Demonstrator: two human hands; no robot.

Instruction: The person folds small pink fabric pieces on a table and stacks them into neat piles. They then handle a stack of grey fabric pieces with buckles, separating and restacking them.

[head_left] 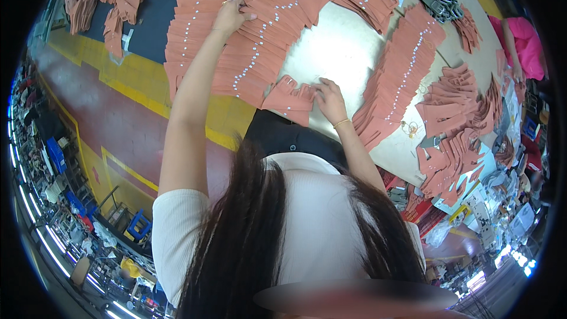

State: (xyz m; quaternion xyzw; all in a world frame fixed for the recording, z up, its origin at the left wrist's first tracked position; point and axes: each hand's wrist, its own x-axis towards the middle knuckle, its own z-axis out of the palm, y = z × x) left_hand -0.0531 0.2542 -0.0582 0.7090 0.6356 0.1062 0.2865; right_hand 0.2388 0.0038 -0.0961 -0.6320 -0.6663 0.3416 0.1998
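Long overlapping rows of salmon-coloured leather-like cut pieces (260,41), marked with small white labels, cover the table before me. My left hand (232,16) reaches far out over the seam between two rows. Its thumb is stretched out to the right and its fingers rest on the pieces. Close to my body, a small salmon stack with cut-out openings (289,100) lies at the near table edge. My right hand (331,100) is at the right side of that stack, fingers extended and apart, fingertips at its edge. Whether they touch it I cannot tell.
Another labelled row (397,77) runs along the right, with loose salmon stacks (452,97) beyond it. Dark green strap-like pieces (438,0) lie at the far right. A person in pink (524,47) is at the right side. Yellow-marked floor (130,82) borders the table's left.
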